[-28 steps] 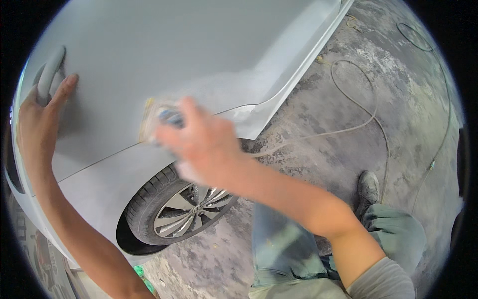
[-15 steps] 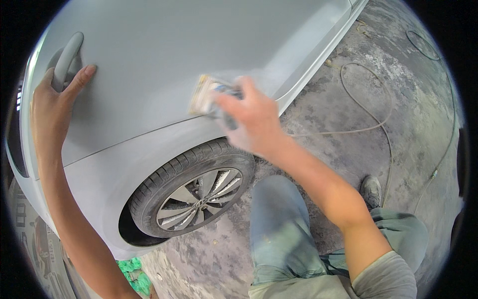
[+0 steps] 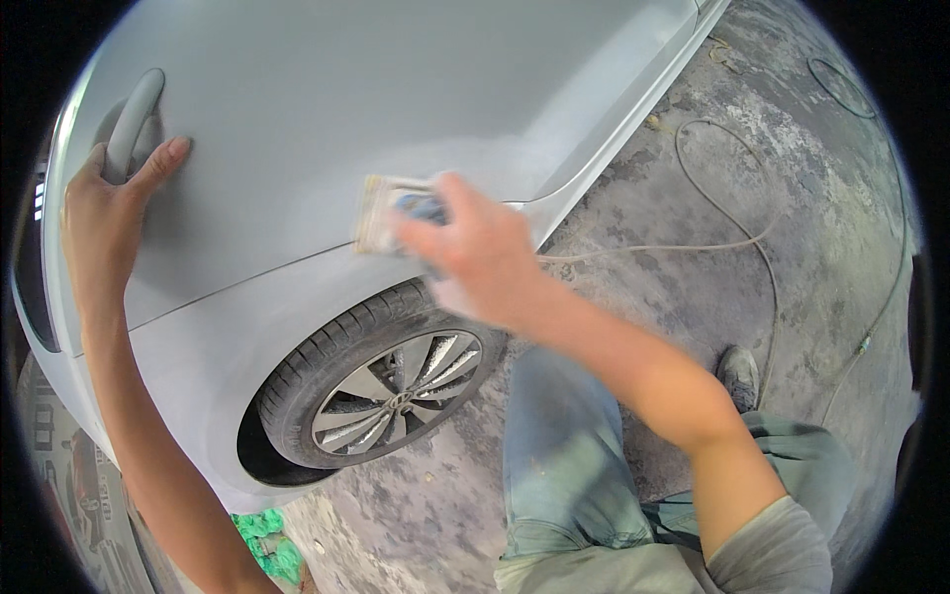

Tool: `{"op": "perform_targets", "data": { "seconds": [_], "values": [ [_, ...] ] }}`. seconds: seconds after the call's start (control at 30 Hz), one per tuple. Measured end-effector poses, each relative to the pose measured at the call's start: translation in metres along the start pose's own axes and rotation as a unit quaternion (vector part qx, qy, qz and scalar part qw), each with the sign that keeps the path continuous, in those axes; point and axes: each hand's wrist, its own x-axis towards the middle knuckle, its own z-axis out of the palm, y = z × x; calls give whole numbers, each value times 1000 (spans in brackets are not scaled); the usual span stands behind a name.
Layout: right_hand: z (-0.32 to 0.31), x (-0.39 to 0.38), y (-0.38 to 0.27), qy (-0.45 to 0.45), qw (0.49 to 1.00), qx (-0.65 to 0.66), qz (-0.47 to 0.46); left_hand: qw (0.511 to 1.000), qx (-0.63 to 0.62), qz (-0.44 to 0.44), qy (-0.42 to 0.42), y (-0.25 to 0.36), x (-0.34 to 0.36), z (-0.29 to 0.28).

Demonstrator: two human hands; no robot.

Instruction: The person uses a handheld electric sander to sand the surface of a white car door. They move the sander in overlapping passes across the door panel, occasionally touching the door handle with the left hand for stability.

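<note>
My left hand (image 3: 109, 218) grips the door handle (image 3: 133, 119) of a silver-grey car, fingers behind it and thumb resting on the panel. My right hand (image 3: 480, 247) is closed around a sanding block (image 3: 381, 210), pale and layered at its edge with a bluish part under the fingers. The block lies against the car door (image 3: 327, 119), just at the seam above the wheel arch; motion smears it, and its working face is hidden. Whitish, dull patches show on the panel around it.
Below my right hand is the rear wheel (image 3: 396, 391) in its arch. A thin hose (image 3: 673, 246) loops over the stained concrete floor (image 3: 633, 188) at the right. Green crumpled material (image 3: 267, 544) lies near the bumper. My knees and one shoe (image 3: 738, 376) are close by.
My right hand has slid the sanding block left and slightly down along the door, toward the seam. My left hand stays on the handle.
</note>
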Motion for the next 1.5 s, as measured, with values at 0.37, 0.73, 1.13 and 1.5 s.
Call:
{"op": "perform_targets", "data": {
  "seconds": [0.37,0.73,1.13,1.5],
  "values": [
    [-11,8,-4,11,1000,16,19,999,-48,-6,0,23,-11,-18],
    [19,36,-61,34,998,-4,-60,999,-18,7,33,18,-6,-10],
    [4,-8,-1,11,1000,9,0,998,42,-30,27,-15,0,13],
    [-4,-34,49,11,998,-22,51,999,6,-26,23,-22,0,18]
  ]
}}
